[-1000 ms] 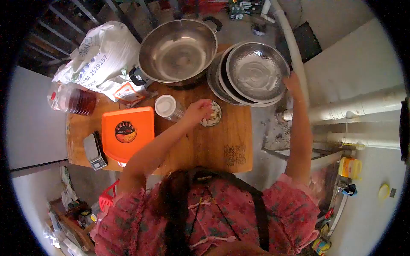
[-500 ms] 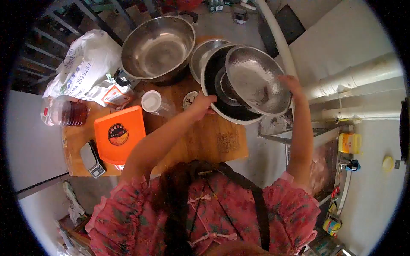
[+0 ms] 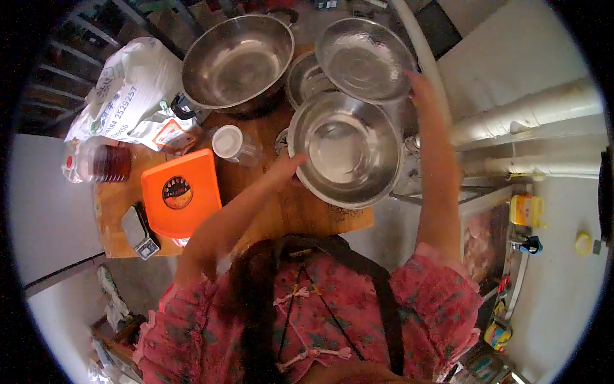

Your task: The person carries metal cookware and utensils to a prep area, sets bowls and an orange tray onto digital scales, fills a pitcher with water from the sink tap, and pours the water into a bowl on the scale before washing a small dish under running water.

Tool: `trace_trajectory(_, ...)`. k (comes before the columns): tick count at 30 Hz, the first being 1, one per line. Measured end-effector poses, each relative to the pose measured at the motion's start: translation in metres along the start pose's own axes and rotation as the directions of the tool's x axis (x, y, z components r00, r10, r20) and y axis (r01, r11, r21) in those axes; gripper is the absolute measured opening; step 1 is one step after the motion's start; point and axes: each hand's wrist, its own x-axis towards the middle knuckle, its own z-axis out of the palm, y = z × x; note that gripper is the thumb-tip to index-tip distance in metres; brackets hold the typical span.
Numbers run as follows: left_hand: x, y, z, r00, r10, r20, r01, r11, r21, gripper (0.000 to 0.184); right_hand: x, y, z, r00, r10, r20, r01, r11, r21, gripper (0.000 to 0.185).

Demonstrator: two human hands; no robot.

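My left hand point(image 3: 295, 168) is closed on the near left rim of a wide stainless steel basin point(image 3: 345, 150), its shiny inside facing up. Farther back, my right hand point(image 3: 417, 88) grips the right edge of a shallower metal basin point(image 3: 364, 61) with a dimpled wall. That basin is raised and overlaps the back of another metal bowl point(image 3: 306, 80). The fingers of both hands are partly hidden by the rims.
A large two-handled pot point(image 3: 238, 64) stands at the back left of the wooden table point(image 3: 256, 217). Near it are a white bag point(image 3: 137, 83), a plastic measuring cup point(image 3: 229, 142), an orange lid point(image 3: 179, 195), a small scale point(image 3: 139, 233) and a bottle of red liquid point(image 3: 105, 163). Pipes point(image 3: 531, 115) run along the right wall.
My right hand has moved the dimpled basin back and left, off the wide basin. The wide basin has come nearer, and its inside, dark before, now looks bright.
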Motion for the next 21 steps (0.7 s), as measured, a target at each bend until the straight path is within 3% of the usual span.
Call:
trace_trajectory(4,-0.014,-0.011,-0.004,0.998,-0.068,0.016,0.063,0.978,0.201,0.046,0.009,0.015,0.056,1.0,0.028,-0.004,-0.028,0.999,-0.029,0.042)
trace_trajectory(7,-0.01,-0.026,-0.009,0.992,-0.116,-0.047,0.125,0.943,0.307,0.049,0.041,0.05,0.082,0.999,0.029,-0.024,-0.024,0.983,0.179,0.04)
trace_trajectory(10,-0.033,-0.002,0.0,1.0,-0.016,-0.027,0.028,0.866,0.499,0.051,0.054,0.069,0.097,0.988,-0.1,-0.114,0.11,0.991,0.081,0.039)
trace_trajectory(13,-0.02,-0.022,-0.005,0.983,0.18,-0.027,-0.128,0.79,0.599,0.055,0.083,0.091,0.098,0.974,-0.19,-0.123,0.166,0.969,-0.185,0.044)
trace_trajectory(16,-0.016,-0.03,-0.004,0.927,0.374,0.01,-0.277,0.669,0.689,0.073,0.095,0.105,0.096,0.915,-0.328,-0.234,0.218,0.892,-0.395,0.048)
trace_trajectory(19,-0.024,-0.022,0.003,0.922,0.381,0.064,-0.315,0.644,0.697,0.078,0.069,0.093,0.089,0.857,-0.489,-0.166,0.285,0.716,-0.638,0.052)
trace_trajectory(21,-0.026,-0.018,0.006,0.944,0.325,0.059,-0.265,0.639,0.722,0.077,0.059,0.09,0.085,0.895,-0.423,-0.142,0.245,0.731,-0.637,0.056)
